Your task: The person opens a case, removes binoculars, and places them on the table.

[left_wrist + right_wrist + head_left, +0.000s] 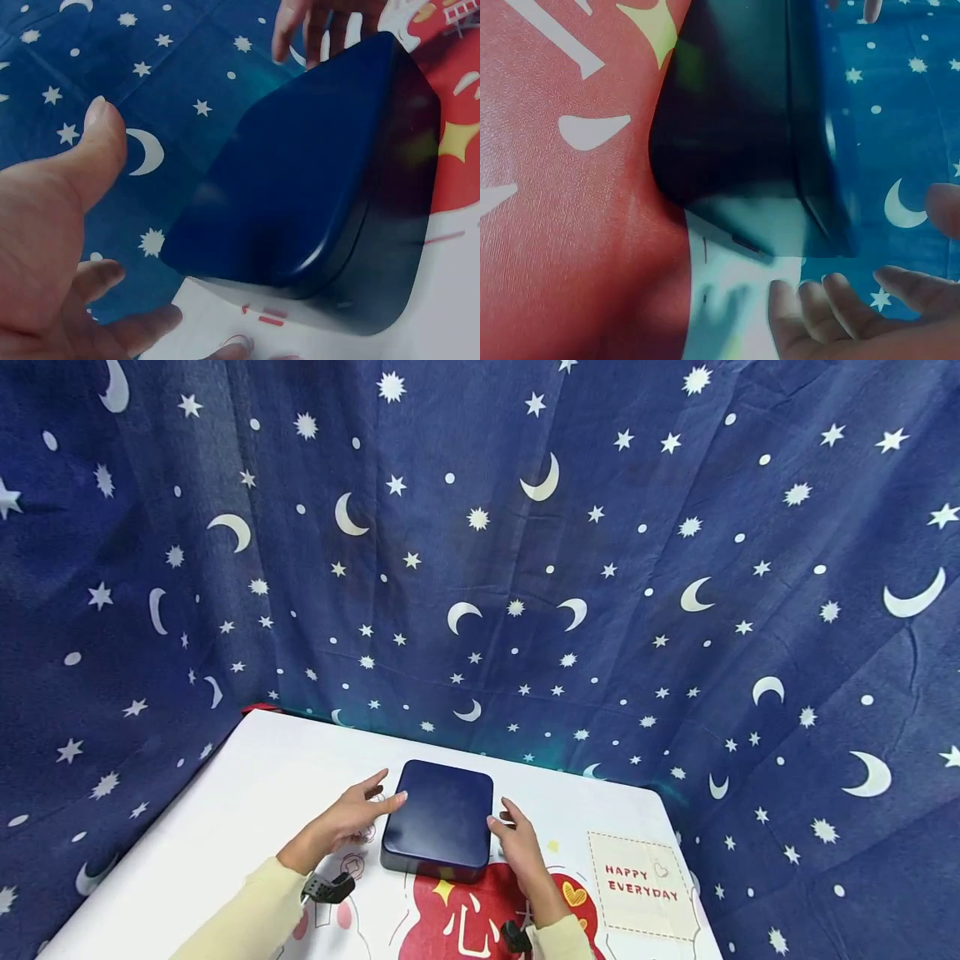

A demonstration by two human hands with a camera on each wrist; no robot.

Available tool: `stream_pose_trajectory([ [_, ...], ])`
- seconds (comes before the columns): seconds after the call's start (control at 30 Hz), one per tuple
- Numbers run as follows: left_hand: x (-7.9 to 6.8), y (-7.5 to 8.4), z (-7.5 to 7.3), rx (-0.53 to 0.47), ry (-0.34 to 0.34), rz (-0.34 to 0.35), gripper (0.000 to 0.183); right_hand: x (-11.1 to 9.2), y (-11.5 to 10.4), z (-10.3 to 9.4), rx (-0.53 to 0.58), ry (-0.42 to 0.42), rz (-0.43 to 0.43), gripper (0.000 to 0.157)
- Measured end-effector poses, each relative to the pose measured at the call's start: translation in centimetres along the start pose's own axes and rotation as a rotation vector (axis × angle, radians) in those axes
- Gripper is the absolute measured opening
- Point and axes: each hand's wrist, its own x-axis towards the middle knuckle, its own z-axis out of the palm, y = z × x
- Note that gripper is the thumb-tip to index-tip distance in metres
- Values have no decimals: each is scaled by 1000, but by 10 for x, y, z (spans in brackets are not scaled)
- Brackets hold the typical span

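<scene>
the dark blue box (438, 814) sits flat on the white tabletop (277, 768), between your 2 hands, its smooth top facing up and a seam running round its side. your left hand (345, 818) is at the box's left side, thumb and fingers spread wide apart; the left wrist view shows it just off the box, gripping nothing. your right hand (522, 852) is beside the right side, fingers loosely bent and thumb apart, holding nothing either. below the box lies a red print (431, 931), and to its right a "happy everyday" panel (645, 918). behind hangs a blue curtain (450, 552) patterned with moons and stars.
</scene>
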Motion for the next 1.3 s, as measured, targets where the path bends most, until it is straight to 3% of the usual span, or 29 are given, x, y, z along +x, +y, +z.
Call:
stream_pose_trajectory([
  [0.27, 7, -6, 9, -117, 72, -66, 90, 8, 3, 11, 142, 52, 52, 63],
  [0.4, 9, -7, 14, -129, 108, -79, 81, 7, 5, 11, 156, 99, 50, 62],
  [0.67, 10, -7, 20, -152, 188, -100, 59, 8, 10, 11, 153, 110, 50, 56],
  [0.83, 12, -8, 21, -150, 222, -120, 55, 10, 9, 11, 130, 118, 74, 49],
  [1.07, 11, -11, 21, -204, 206, -121, 55, 7, 8, 7, 153, 106, 101, 37],
  [1.3, 6, -6, 9, -303, 156, -112, 55, 0, -12, 2, 219, 103, 64, 35],
])
